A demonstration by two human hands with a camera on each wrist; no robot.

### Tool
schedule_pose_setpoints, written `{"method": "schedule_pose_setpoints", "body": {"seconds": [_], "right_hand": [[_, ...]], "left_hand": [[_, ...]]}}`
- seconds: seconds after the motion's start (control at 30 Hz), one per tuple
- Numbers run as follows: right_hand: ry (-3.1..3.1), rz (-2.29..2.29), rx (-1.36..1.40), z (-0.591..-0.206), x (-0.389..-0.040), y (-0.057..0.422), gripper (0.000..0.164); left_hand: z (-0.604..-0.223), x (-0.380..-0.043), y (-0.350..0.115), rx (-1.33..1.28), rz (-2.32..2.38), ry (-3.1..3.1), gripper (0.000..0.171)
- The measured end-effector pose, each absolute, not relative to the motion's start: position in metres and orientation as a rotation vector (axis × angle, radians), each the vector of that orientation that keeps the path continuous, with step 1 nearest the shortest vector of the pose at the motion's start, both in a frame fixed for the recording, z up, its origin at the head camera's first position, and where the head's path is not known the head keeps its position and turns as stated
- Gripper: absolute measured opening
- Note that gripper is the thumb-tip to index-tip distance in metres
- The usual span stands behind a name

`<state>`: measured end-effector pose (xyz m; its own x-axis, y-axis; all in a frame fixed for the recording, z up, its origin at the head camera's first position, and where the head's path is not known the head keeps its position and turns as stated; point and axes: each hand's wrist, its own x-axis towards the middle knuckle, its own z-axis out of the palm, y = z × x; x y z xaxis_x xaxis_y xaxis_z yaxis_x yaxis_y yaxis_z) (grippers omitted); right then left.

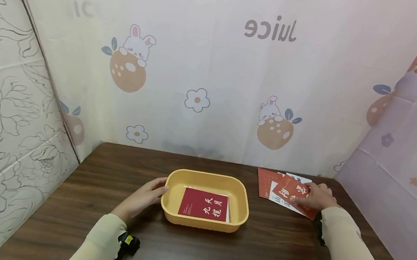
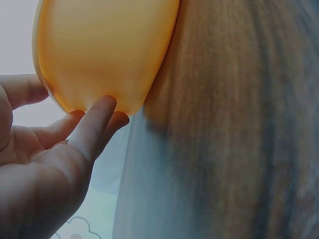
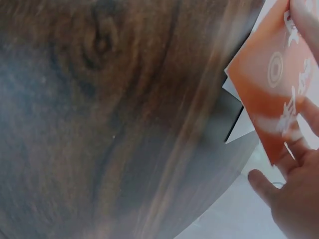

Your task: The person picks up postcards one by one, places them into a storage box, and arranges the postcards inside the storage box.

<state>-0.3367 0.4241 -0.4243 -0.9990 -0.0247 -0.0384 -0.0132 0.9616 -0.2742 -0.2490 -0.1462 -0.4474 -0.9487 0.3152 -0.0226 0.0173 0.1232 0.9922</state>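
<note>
A yellow plastic basin (image 1: 202, 224) stands on the table, with a dark red card (image 1: 195, 202) bearing white Chinese characters lying inside over a paler one. My left hand (image 1: 142, 199) is at the basin's left end, its extended fingers (image 2: 94, 124) touching the outer wall near the rim. On the right, my right hand (image 1: 317, 196) pinches an orange-red card (image 3: 261, 84) with white lettering by its near right part. Beneath that card are a white card (image 1: 277, 199) with blue characters and another red card (image 1: 264, 182).
The dark wooden table (image 1: 256, 258) runs back to a curtain (image 1: 210, 117) printed with rabbits and fruit. A second curtain panel (image 1: 399, 167) borders the right side. A floral-patterned panel (image 1: 14, 126) stands along the left.
</note>
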Motion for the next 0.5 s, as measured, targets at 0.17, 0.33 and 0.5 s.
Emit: {"method": "schedule_pose_setpoints", "body": {"seconds": [0.17,0.33,0.5], "right_hand": [[3.174,-0.551,-0.025,-0.423,-0.334,0.424,0.056],[3.216,-0.671,-0.008,-0.420,-0.334,0.423,0.040],[3.133,-0.789,0.089,-0.413,-0.335,0.420,0.041]], "left_hand": [[-0.448,-0.249,-0.148,0.324,1.912,2.169,0.051],[-0.447,-0.249,-0.148,0.324,1.914,2.165,0.051],[-0.445,-0.249,-0.147,0.331,1.909,2.161,0.051]]}}
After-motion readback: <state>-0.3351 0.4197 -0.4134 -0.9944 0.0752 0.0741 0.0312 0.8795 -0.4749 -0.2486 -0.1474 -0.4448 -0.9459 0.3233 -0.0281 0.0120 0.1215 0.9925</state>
